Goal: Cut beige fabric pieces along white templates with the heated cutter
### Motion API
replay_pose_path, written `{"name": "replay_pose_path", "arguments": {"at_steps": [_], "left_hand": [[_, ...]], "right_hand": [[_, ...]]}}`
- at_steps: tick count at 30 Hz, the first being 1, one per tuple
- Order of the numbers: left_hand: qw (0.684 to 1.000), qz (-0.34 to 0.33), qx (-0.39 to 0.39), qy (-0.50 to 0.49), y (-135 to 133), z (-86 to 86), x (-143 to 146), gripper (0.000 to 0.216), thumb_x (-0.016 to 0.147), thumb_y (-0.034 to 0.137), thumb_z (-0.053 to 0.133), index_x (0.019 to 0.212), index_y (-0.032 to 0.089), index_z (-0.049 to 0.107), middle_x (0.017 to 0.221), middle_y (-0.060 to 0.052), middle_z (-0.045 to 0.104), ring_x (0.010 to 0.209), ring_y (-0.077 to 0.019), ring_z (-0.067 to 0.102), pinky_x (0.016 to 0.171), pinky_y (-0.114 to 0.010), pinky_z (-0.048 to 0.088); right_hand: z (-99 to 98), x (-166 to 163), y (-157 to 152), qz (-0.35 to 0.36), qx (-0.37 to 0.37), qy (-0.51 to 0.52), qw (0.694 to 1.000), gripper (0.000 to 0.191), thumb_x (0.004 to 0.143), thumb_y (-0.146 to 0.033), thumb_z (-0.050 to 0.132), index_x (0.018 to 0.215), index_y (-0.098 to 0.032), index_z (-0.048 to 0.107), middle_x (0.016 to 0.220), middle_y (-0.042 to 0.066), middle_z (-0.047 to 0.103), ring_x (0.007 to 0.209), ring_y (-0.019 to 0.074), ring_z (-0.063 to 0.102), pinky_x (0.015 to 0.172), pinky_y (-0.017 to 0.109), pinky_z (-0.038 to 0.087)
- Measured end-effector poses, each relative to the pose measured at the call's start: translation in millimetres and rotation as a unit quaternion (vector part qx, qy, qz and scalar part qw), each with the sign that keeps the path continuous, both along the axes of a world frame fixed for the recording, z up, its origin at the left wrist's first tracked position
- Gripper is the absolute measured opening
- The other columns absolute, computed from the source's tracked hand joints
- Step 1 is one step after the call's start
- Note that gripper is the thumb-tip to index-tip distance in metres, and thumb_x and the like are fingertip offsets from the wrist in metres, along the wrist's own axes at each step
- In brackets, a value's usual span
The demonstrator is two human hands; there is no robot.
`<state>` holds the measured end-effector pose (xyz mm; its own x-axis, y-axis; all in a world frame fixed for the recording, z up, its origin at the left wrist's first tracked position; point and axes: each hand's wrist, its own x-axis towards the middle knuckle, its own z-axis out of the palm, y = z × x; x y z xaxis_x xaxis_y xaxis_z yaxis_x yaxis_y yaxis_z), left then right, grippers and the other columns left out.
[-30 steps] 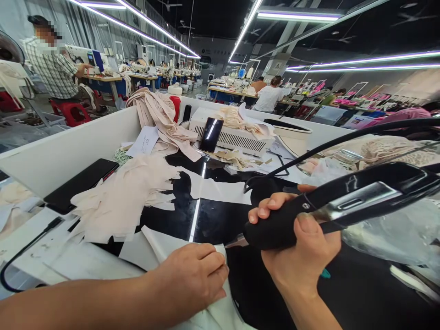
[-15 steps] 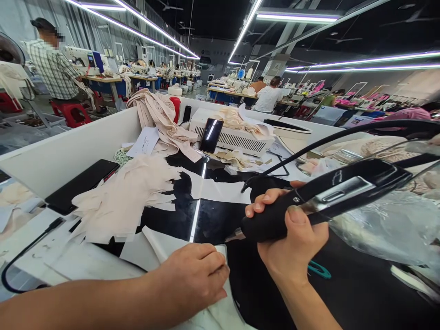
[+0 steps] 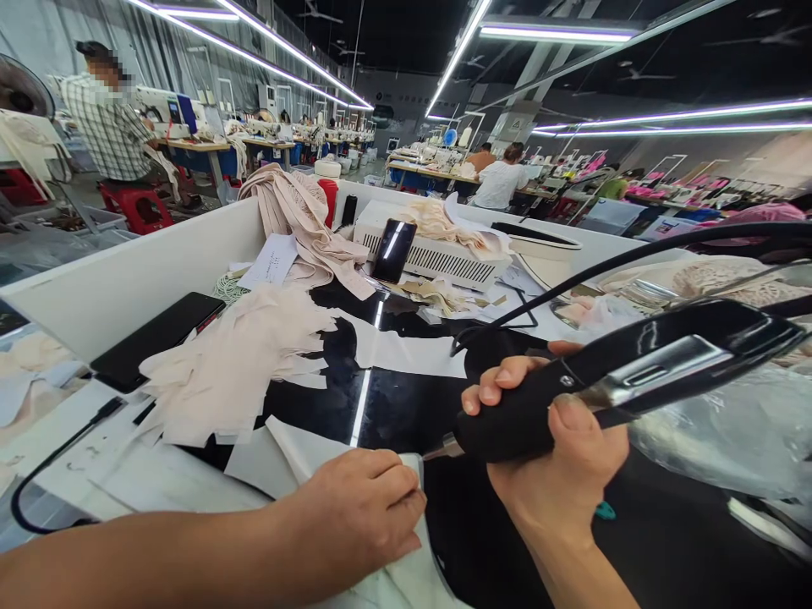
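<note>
My left hand (image 3: 364, 512) lies over white fabric (image 3: 304, 452) at the near side of the black tabletop, its bent fingers closed on the fabric's right edge. Wrapped around a thick black corded hand tool (image 3: 660, 364) is my right hand (image 3: 571, 465), with the thumb on its near side. The tool slants, its narrow metal tip (image 3: 444, 447) pointing left at the fabric edge beside my left fingertips. Whether the tip touches the fabric I cannot tell. A teal clip-like piece (image 3: 605, 510) shows behind my right wrist, mostly hidden.
Pale pink fabric pieces (image 3: 234, 364) lie heaped at the left, beside a black tablet-like device (image 3: 156, 338). A phone (image 3: 394, 251) leans on a white vented box (image 3: 444, 266). A white strip (image 3: 412, 348) lies mid-table. Clear plastic bags (image 3: 729, 423) are at right. Co-workers sit farther off.
The tool and my right hand have shifted a little right in view. More of the metal tip shows, close to the fabric edge. The teal piece is more covered. My left hand stays put.
</note>
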<state>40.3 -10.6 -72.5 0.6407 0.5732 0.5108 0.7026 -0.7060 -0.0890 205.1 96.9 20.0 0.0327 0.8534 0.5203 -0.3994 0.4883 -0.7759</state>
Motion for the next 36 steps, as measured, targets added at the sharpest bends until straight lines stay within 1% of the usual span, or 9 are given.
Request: {"name": "replay_pose_path", "arguments": {"at_steps": [3,5,9,11,16,20,24,27,36], "left_hand": [[1.000,0.004,-0.008,0.009,-0.8,4.6,-0.6,0.025,0.127,0.035,0.072,0.117,0.014,0.081,0.108,-0.005,0.082,0.103,-0.0193,0.078,0.094,-0.032,0.067],[1.000,0.003,0.000,0.009,-1.1,6.1,-1.1,0.025,0.127,0.034,0.072,0.116,0.013,0.081,0.109,-0.006,0.083,0.106,-0.0195,0.080,0.096,-0.032,0.067],[0.999,0.010,0.037,-0.037,-1.1,-0.2,-1.2,0.031,0.130,0.036,0.065,0.121,0.012,0.082,0.128,-0.011,0.087,0.120,-0.0192,0.081,0.109,-0.030,0.065],[0.997,0.011,0.047,-0.053,-1.9,-6.2,-1.1,0.031,0.130,0.036,0.064,0.122,0.012,0.083,0.134,-0.011,0.088,0.122,-0.0190,0.081,0.112,-0.030,0.065],[0.999,0.017,0.042,-0.018,-8.4,-11.8,-1.0,0.031,0.125,0.039,0.076,0.131,0.010,0.084,0.139,-0.014,0.087,0.121,-0.0219,0.082,0.106,-0.033,0.067],[0.997,0.026,0.060,-0.048,-13.0,-7.6,-0.6,0.028,0.127,0.033,0.069,0.129,0.010,0.084,0.137,-0.012,0.087,0.117,-0.0205,0.082,0.103,-0.032,0.067],[0.994,0.040,0.064,-0.074,-13.8,-6.7,0.0,0.030,0.130,0.035,0.063,0.135,0.013,0.084,0.141,-0.010,0.088,0.120,-0.0195,0.082,0.101,-0.032,0.067],[0.995,0.040,0.064,-0.063,-13.3,-7.6,0.2,0.032,0.130,0.036,0.064,0.136,0.012,0.084,0.142,-0.010,0.088,0.121,-0.0184,0.082,0.102,-0.031,0.067],[0.997,0.041,0.059,-0.026,-12.2,-9.1,0.5,0.033,0.130,0.039,0.065,0.134,0.012,0.086,0.139,-0.009,0.089,0.118,-0.0181,0.083,0.100,-0.031,0.068]], "right_hand": [[-2.5,-1.3,-0.5,-0.007,-0.003,0.007,1.000,0.044,0.084,-0.054,0.103,0.106,-0.030,0.072,0.081,-0.006,0.065,0.063,0.0176,0.067,0.051,0.029,0.060],[-3.6,-2.6,-1.2,-0.011,0.001,0.002,1.000,0.045,0.085,-0.055,0.102,0.107,-0.030,0.072,0.082,-0.006,0.065,0.063,0.0179,0.067,0.051,0.029,0.060],[-5.0,-4.8,-2.9,-0.014,0.017,-0.001,1.000,0.044,0.087,-0.055,0.102,0.107,-0.030,0.071,0.083,-0.005,0.065,0.063,0.0182,0.068,0.052,0.031,0.062],[-5.4,-5.7,-3.5,-0.014,0.020,0.007,1.000,0.045,0.087,-0.053,0.104,0.106,-0.030,0.071,0.083,-0.005,0.067,0.063,0.0179,0.068,0.052,0.030,0.062],[-5.2,-6.5,-4.3,-0.019,0.032,0.011,0.999,0.047,0.086,-0.055,0.106,0.109,-0.031,0.073,0.081,-0.006,0.070,0.059,0.0180,0.068,0.050,0.030,0.061],[-3.3,-6.0,-5.0,-0.003,0.028,0.029,0.999,0.046,0.083,-0.049,0.109,0.113,-0.030,0.079,0.080,-0.005,0.074,0.059,0.0179,0.069,0.049,0.029,0.062],[-2.1,-6.3,-4.7,0.004,0.029,0.035,0.999,0.046,0.082,-0.047,0.111,0.112,-0.030,0.081,0.080,-0.004,0.076,0.059,0.0178,0.069,0.049,0.028,0.063],[-1.9,-6.9,-4.7,0.005,0.027,0.036,0.999,0.048,0.082,-0.047,0.111,0.116,-0.031,0.082,0.080,-0.005,0.076,0.059,0.0186,0.070,0.049,0.030,0.063],[-1.7,-7.1,-7.0,-0.005,0.028,0.031,0.999,0.048,0.082,-0.049,0.111,0.116,-0.031,0.081,0.080,-0.005,0.076,0.056,0.0190,0.070,0.049,0.032,0.064]]}}
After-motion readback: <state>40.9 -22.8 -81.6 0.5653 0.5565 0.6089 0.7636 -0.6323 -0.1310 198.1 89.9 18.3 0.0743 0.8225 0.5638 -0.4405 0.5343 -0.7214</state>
